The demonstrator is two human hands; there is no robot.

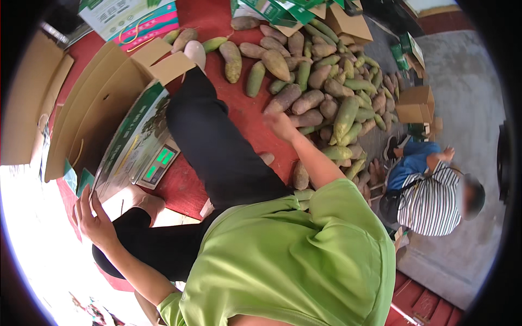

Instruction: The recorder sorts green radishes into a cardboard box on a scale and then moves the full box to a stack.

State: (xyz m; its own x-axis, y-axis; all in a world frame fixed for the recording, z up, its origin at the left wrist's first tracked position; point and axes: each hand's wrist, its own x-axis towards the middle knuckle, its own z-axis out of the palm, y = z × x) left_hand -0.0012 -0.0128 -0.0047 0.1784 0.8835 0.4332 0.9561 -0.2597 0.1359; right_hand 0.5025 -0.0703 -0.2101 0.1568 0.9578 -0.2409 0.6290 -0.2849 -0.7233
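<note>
My left hand (97,221) is open, fingers stretched up and apart at the near lower corner of an open cardboard carton (128,127) with a green and white printed side. The carton stands on a scale with a lit green display (158,164). My right hand (281,127) reaches to the left edge of a heap of long green and purplish-brown root vegetables (321,81). It is right beside the lower end of a purplish one (285,98). Its fingers are blurred, so I cannot tell whether they grip it.
Red covering (239,117) lies under the heap. More cartons stand at the far left (27,103), at the back (342,24) and at the right (416,104). A colourful printed box (133,24) is at the back left. Another person in a striped shirt (429,201) is at the right.
</note>
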